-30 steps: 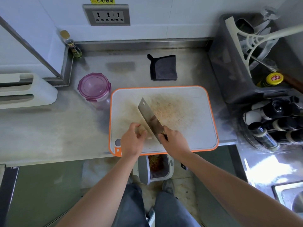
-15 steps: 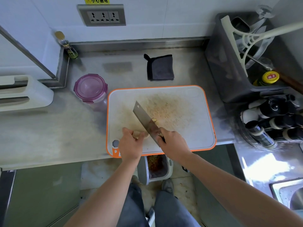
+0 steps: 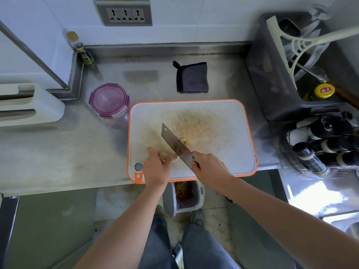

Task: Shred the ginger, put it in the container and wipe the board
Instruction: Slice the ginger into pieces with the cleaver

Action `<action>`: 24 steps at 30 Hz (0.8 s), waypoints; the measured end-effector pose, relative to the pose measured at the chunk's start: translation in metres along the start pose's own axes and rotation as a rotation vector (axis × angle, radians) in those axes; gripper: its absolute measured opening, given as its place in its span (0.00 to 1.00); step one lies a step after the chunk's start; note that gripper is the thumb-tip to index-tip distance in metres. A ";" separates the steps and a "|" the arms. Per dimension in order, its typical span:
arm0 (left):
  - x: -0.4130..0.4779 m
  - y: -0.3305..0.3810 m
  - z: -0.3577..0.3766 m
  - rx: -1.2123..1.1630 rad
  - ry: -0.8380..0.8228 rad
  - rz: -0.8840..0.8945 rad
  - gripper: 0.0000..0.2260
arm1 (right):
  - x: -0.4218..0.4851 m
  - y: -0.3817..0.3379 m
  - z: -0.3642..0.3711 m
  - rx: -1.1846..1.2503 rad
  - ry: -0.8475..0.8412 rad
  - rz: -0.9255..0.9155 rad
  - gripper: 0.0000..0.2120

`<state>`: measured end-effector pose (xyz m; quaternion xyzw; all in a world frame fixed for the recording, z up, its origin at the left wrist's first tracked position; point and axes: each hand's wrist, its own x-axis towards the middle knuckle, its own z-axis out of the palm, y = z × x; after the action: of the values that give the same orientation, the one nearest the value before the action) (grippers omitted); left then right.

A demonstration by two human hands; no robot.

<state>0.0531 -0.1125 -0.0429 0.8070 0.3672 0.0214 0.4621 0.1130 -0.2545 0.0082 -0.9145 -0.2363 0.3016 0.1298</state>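
Observation:
A white cutting board (image 3: 229,156) with an orange rim lies on the steel counter, stained brown in the middle. My left hand (image 3: 155,167) holds a pale piece of ginger (image 3: 169,156) down on the board's near left part. My right hand (image 3: 210,166) grips the handle of a cleaver (image 3: 174,143), whose blade stands against the ginger's right side. A few cut ginger slices (image 3: 184,141) lie just right of the blade. A round container with a purple lid (image 3: 108,100) stands left of the board. A folded dark cloth (image 3: 192,77) lies behind the board.
A grey rack (image 3: 275,78) with utensils and bottles fills the right side. A rack of spice bottles (image 3: 322,144) stands at the near right. A small glass bottle (image 3: 83,53) is in the back left corner. A bin (image 3: 184,195) sits on the floor below the counter's edge.
The cleaver has shifted slightly left along the ginger between cuts, and slices now lie right of the blade. My left hand has drawn back a little with the ginger.

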 end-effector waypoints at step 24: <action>0.001 -0.013 -0.010 0.219 -0.068 0.127 0.18 | 0.011 0.011 -0.006 0.171 0.142 -0.040 0.06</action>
<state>0.0425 -0.1002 -0.0475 0.8745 0.2996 -0.0172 0.3810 0.1282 -0.2590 0.0033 -0.9143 -0.2179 0.2524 0.2299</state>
